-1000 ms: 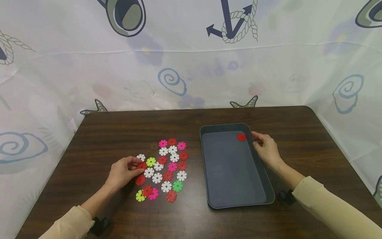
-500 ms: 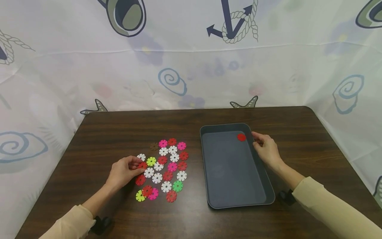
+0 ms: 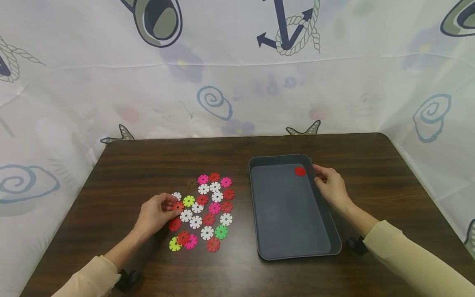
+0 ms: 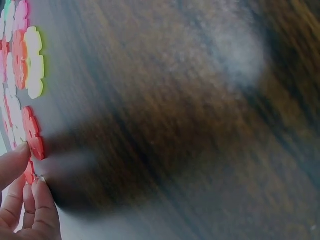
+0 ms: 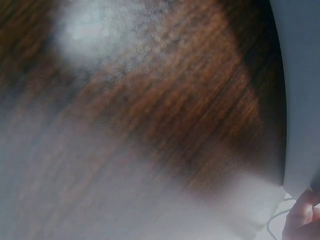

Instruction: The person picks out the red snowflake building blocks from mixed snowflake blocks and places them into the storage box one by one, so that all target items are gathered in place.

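Observation:
My left hand is at the left edge of a spread of notched plastic discs. Its thumb and fingers pinch a red notched disc; in the left wrist view this red disc shows between thumb and fingertips. White, red, pink and yellow-green discs lie close around it, among them a yellow-green disc. My right hand grips the right rim of a dark grey tray near its far corner, fingers partly hidden by the tray wall. Inside the tray lies one red disc.
A green disc lies at the right of the spread, and a brown disc at its far left blends with the wood. Both discs and tray rest on a dark brown table. Behind its far edge hangs a patterned white cloth.
My left hand has shifted slightly to the right, and the red disc under its fingers has moved a little with it. My right hand stays at the tray rim.

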Motion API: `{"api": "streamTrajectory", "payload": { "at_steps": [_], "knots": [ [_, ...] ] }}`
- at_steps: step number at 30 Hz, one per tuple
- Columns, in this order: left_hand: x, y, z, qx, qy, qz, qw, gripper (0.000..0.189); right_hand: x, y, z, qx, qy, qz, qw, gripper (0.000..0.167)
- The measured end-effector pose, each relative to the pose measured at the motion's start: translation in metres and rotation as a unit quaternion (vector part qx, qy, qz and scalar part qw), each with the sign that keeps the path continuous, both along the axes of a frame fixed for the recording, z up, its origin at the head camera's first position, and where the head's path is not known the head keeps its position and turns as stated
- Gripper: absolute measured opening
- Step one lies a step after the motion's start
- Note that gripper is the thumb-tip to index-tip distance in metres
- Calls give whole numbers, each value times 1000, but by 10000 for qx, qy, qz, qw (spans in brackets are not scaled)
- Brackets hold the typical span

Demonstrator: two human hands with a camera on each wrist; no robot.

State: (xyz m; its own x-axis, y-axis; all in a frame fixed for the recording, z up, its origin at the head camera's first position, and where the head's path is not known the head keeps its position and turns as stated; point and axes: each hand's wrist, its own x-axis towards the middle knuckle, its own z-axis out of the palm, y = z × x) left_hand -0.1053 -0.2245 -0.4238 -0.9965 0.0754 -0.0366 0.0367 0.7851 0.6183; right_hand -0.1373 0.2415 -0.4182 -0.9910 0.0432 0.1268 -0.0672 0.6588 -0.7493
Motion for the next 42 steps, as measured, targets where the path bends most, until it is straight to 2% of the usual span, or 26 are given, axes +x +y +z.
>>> {"api": "streamTrajectory", "payload": {
  "at_steps": [6, 9, 26, 35, 42],
  "knots": [
    [-1, 0, -4, 55, 242, -45, 9997, 31, 1, 0, -1, -13, -7, -32, 10000, 39],
    [-1, 0, -5, 78, 253, -41, 9996, 31, 1, 0, -1, -9, -25, -46, 10000, 39],
    [-6, 5, -1, 735, -496, 383, 9953, 30, 2, -1, -1, -22, 58, -28, 10000, 39],
    [-16, 11, 7, 1474, -776, 425, 9851, 32, 2, -1, 1, -23, 107, -40, 9999, 39],
    [-29, 31, 19, 2248, -922, 210, 9698, 35, 2, -1, 0, -62, 25, -27, 10000, 39]
  ]
}}
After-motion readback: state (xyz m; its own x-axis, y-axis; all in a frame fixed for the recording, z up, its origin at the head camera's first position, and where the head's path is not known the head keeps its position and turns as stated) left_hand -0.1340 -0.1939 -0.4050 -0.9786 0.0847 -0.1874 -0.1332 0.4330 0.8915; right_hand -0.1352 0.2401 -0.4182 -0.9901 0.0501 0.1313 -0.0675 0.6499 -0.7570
